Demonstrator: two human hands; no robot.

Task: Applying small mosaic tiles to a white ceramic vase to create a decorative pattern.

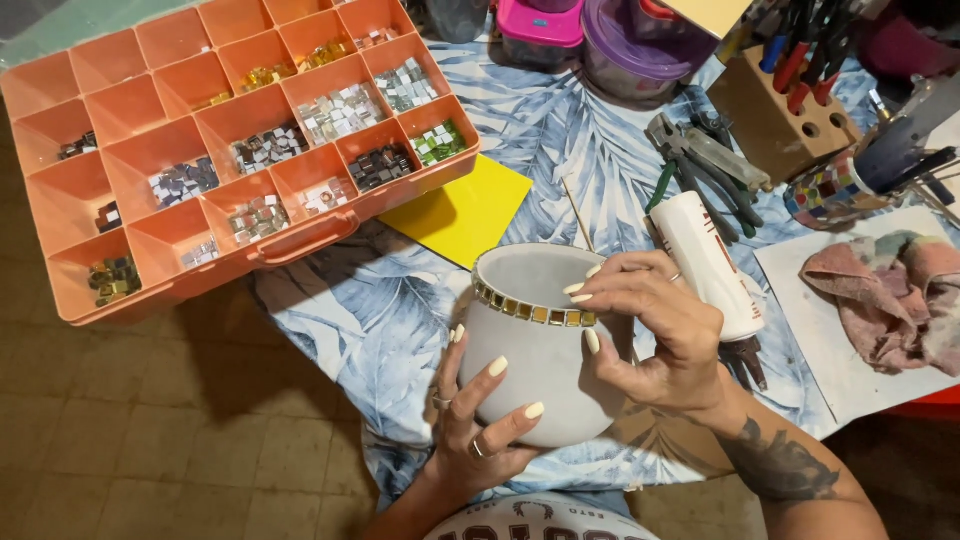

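A round white pot [535, 365] is tilted toward me at the table's near edge, with a row of small gold mirror tiles [530, 311] stuck just under its rim. My left hand [478, 420] cups the pot from below and grips its side. My right hand [655, 335] rests on the rim at the right end of the tile row, fingertips touching the tiles. A white glue bottle [710, 265] lies on the table just behind my right hand.
An orange compartment box [130, 120] with several kinds of small mosaic tiles overhangs the table's left side. A yellow sheet [465, 210], a thin wooden stick [577, 212], pliers [690, 160], a wooden tool block [775, 115], plastic containers [630, 50] and a pink rag [890, 295] lie around.
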